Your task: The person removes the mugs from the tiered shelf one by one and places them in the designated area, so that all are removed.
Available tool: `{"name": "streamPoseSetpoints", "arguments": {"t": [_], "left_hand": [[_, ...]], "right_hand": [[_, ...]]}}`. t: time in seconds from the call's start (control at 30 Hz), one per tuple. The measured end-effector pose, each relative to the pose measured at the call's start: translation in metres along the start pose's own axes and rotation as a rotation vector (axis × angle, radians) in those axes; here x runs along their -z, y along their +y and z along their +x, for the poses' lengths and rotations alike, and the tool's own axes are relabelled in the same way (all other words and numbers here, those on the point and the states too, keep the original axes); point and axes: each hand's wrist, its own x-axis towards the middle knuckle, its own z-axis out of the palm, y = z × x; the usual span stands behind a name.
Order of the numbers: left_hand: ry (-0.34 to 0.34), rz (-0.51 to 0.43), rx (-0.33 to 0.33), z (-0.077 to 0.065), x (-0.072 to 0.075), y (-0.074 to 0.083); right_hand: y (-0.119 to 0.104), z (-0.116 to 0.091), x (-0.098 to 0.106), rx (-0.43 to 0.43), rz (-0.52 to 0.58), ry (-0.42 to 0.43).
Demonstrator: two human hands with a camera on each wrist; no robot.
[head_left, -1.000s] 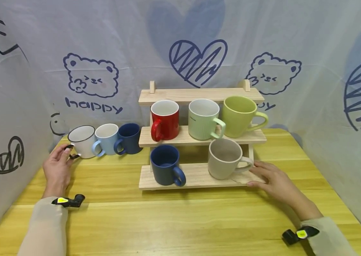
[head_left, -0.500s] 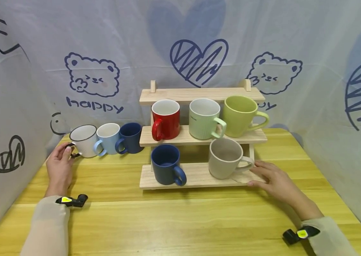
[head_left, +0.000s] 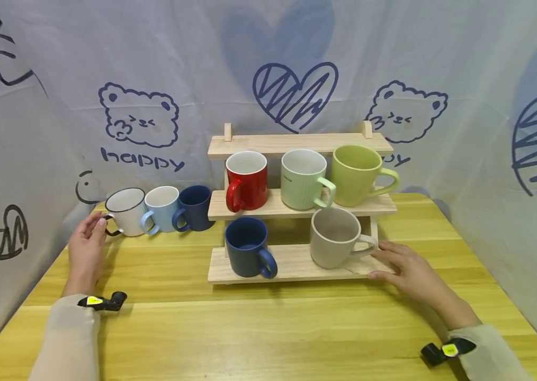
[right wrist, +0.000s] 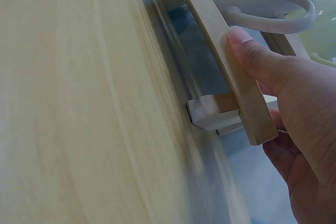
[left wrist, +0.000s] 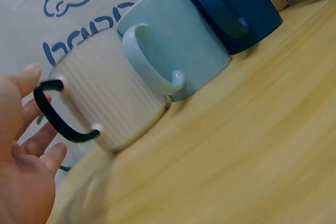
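Note:
My left hand (head_left: 86, 248) is beside the black handle of a white mug (left wrist: 113, 90) with a dark rim. Its fingers are spread loosely about that handle, not closed on it, as the left wrist view shows. A light blue mug (head_left: 162, 209) and a navy mug (head_left: 195, 208) follow in line to the right. My right hand (head_left: 409, 270) grips the right end of the bottom shelf of a wooden rack (head_left: 292, 263), thumb on the front edge, fingers behind the end. Close to it stands a beige mug (head_left: 335, 236), its handle toward that hand.
On the rack's middle shelf are a red mug (head_left: 247, 181), a pale green mug (head_left: 304, 179) and a yellow-green mug (head_left: 355, 174). A dark blue mug (head_left: 246, 247) stands at the bottom shelf's left. Printed cloth (head_left: 297, 42) hangs behind and beside the wooden table (head_left: 268, 333).
My left fingers have come off the white mug's black handle, which now shows whole. The right hand stays on the shelf end. The head view has shifted slightly.

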Motion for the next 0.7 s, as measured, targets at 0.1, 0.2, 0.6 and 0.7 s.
{"name": "streamPoseSetpoints", "arguments": {"t": [0.1, 0.2, 0.6, 0.7], "left_hand": [[0.061, 0.107, -0.026, 0.001, 0.002, 0.007], [0.098, 0.123, -0.031, 0.001, 0.004, 0.013], [-0.030, 0.409, -0.136, -0.006, 0.006, 0.038], [-0.087, 0.458, -0.154, -0.009, 0.004, 0.042]], "right_hand": [[-0.001, -0.001, 0.000, -0.001, 0.004, -0.001], [-0.001, -0.001, 0.001, -0.002, 0.005, -0.002], [-0.004, 0.000, 0.004, -0.011, 0.003, -0.008], [-0.004, -0.001, 0.003, -0.011, 0.003, -0.007]]}}
